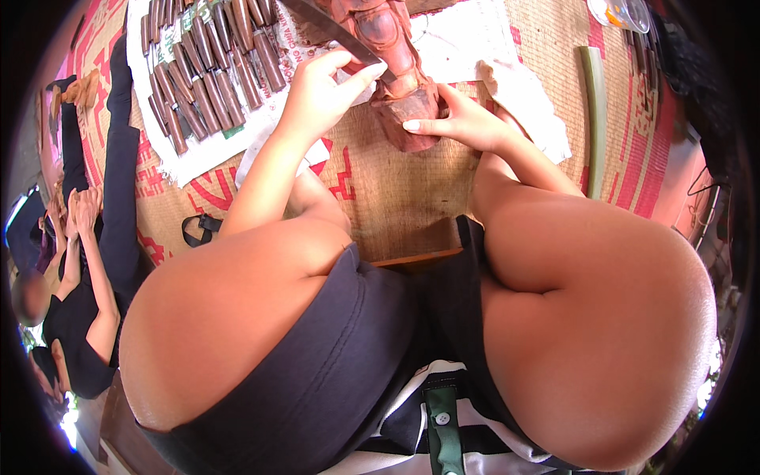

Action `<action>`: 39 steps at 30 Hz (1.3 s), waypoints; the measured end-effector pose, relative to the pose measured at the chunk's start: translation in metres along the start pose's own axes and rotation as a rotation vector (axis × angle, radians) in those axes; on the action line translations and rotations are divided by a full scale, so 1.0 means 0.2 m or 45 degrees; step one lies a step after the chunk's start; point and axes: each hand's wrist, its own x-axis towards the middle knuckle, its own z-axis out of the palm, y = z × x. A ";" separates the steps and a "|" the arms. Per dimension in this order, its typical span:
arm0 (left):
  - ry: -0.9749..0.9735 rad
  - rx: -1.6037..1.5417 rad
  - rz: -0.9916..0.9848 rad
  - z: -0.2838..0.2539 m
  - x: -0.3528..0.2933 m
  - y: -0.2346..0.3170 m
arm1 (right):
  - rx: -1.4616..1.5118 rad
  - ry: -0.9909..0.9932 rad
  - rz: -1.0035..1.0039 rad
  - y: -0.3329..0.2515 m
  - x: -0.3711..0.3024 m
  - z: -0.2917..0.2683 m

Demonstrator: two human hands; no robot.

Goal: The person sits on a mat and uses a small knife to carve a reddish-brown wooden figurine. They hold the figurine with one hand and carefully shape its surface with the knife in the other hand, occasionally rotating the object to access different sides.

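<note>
A reddish-brown carved wooden piece [393,49] with rounded forms lies ahead of me at the top of the view, its blunt end [408,123] toward me. My right hand [467,123] grips that end from the right, thumb on top and the other fingers partly hidden. Between thumb and fingers, my left hand [326,91] pinches the near end of a long, flat, dark blade-like strip [336,32]. The strip slants across the left side of the carving, and its near tip is at the wood. Its far end runs out of view, so its exact kind cannot be told.
Several dark wooden-handled tools [202,67] lie in rows on a white sack [207,162] at the far left. A crumpled white cloth [526,107], a pale green strip [592,119] and a clear plastic cup [625,14] are to the right. Other people [83,317] sit at the left.
</note>
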 end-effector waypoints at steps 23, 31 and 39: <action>-0.020 -0.158 -0.099 0.06 0.01 0.01 | 0.039 -0.026 0.036 0.03 0.01 -0.01; -0.083 -0.027 -0.051 0.05 0.03 0.04 | -0.007 -0.022 0.043 0.04 0.01 -0.01; -0.079 -0.074 -0.048 0.07 0.04 0.03 | 0.021 -0.039 0.063 0.04 0.01 -0.01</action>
